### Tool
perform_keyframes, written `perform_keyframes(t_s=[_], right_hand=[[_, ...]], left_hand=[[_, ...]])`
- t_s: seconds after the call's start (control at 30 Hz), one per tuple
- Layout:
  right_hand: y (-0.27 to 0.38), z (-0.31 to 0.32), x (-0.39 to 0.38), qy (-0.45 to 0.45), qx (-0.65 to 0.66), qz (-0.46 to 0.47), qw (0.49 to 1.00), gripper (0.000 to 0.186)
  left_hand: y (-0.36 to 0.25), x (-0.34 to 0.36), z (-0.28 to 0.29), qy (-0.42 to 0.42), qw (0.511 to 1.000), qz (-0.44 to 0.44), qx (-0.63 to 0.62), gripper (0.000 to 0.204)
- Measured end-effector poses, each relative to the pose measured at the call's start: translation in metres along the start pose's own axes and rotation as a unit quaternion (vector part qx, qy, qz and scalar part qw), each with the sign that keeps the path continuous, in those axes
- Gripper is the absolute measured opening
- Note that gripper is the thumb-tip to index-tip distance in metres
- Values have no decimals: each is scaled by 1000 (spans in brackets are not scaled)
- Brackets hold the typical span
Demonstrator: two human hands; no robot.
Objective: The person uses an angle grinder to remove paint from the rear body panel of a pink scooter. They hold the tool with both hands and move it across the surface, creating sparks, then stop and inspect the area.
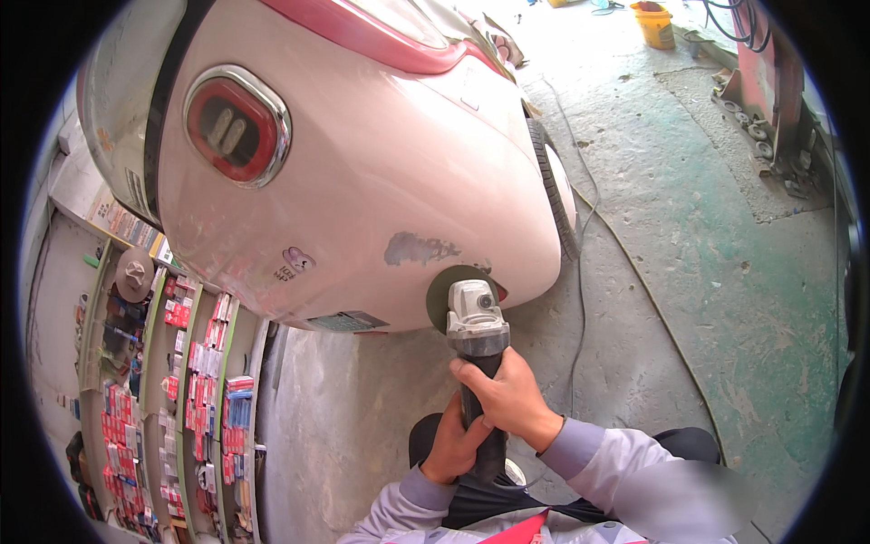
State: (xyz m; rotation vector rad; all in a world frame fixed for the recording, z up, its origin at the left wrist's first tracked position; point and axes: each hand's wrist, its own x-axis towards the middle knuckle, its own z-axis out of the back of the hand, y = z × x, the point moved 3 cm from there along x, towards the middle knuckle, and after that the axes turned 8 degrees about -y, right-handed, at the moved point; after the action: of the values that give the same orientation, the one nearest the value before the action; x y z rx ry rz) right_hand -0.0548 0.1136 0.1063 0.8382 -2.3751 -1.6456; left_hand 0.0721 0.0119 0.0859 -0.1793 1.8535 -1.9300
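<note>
Grey metal-headed angle grinder (476,331) presses its round disc flat against the pink car bumper (381,227) beside 1 bare patch (419,247); right hand (507,399) and left hand (455,446) wrap its black handle for steadiness.

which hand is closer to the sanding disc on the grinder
Right. The right hand grips the grinder high on its handle, just below the head and sanding disc. The left hand holds the handle's lower end, farther from the disc.
</note>
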Motion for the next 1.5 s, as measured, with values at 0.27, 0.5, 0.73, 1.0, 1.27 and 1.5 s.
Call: perform_keyframes(t_s=[0.27,0.5,0.73,1.0,1.27,1.5], right_hand=[[6,5,0,-9,-41,1,999,49],[2,5,0,-6,-22,7,1000,49],[2,8,1,-14,-11,1,1000,51],[4,13,1,-17,-3,1,1000,51],[3,15,0,-16,9,-23,1000,51],[1,16,4,-26,-2,30,999,48]], left_hand=[[-8,-1,-10,-6,1000,-7,7,46],[-6,-2,-15,-9,1000,6,-3,49],[-6,0,-18,4,1000,-9,-11,51],[-5,1,-21,15,1000,7,-17,52],[-2,2,-24,-7,999,-39,15,52],[-1,4,-26,-13,998,-61,32,55]])
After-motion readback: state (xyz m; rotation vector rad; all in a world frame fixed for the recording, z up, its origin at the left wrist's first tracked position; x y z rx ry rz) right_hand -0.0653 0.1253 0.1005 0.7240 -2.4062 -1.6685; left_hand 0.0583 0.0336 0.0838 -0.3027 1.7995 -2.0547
